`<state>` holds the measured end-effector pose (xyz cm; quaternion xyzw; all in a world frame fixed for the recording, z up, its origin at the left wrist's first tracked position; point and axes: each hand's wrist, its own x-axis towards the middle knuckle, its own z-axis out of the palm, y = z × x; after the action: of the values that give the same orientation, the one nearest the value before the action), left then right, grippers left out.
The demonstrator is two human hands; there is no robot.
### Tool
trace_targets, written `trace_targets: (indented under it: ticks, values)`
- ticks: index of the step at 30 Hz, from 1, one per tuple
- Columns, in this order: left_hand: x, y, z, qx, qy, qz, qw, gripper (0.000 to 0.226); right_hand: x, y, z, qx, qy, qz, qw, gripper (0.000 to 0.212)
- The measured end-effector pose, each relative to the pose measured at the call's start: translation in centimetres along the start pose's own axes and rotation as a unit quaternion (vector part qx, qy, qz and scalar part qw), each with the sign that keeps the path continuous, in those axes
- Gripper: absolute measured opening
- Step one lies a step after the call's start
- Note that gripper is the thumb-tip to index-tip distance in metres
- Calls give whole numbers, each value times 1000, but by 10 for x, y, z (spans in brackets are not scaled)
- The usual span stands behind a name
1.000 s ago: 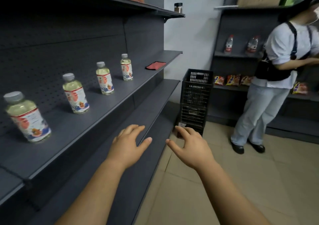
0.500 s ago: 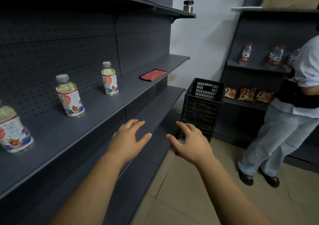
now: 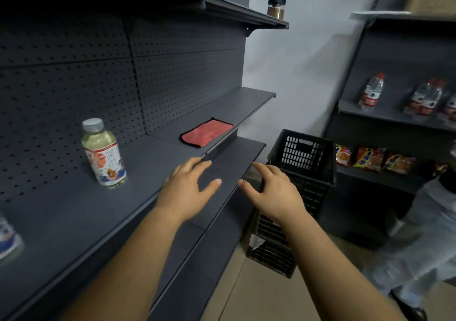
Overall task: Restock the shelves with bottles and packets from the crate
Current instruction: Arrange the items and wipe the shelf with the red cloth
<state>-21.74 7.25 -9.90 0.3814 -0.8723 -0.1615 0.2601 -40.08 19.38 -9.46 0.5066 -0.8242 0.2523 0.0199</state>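
Note:
A black plastic crate (image 3: 302, 156) stands on another black crate on the floor, at the far end of the dark grey shelf unit (image 3: 153, 163); its inside is hidden. My left hand (image 3: 188, 190) and my right hand (image 3: 271, 192) reach forward side by side, fingers spread and holding nothing, the right one just short of the crate. A pale tea bottle (image 3: 103, 153) with a grey cap stands upright on the middle shelf to the left. Another bottle (image 3: 7, 239) shows partly at the left edge.
A folded red cloth (image 3: 206, 133) lies farther along the same shelf. A small jar (image 3: 276, 7) sits on the top shelf. On the right unit stand water bottles (image 3: 371, 94) above snack packets (image 3: 370, 159). A person in pale trousers (image 3: 417, 234) stands at right.
The view has moved forward along the shelf toward the crate. Bottles have slid out of view to the left. Both hands stay open and are nearer the crate.

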Motion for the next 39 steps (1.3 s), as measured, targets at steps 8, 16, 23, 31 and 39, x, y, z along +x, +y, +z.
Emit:
trace_targets:
  ticks: [8, 16, 23, 31, 39]
  values:
    - [115, 5, 58, 27, 6, -35, 999, 60, 121, 66, 28, 26, -21, -33, 999, 72]
    - [214, 10, 86, 55, 61, -110, 991, 61, 260, 96, 42, 47, -50, -130, 989, 74]
    - [256, -22, 96, 98, 72, -214, 969, 61, 352, 84, 84, 78, -98, -210, 970, 71]
    - [296, -77, 108, 113, 69, -296, 946, 60, 436, 60, 148, 88, -153, -270, 946, 69]
    - [321, -79, 125, 178, 46, -316, 931, 55, 481, 50, 181, 102, -207, -350, 908, 61]
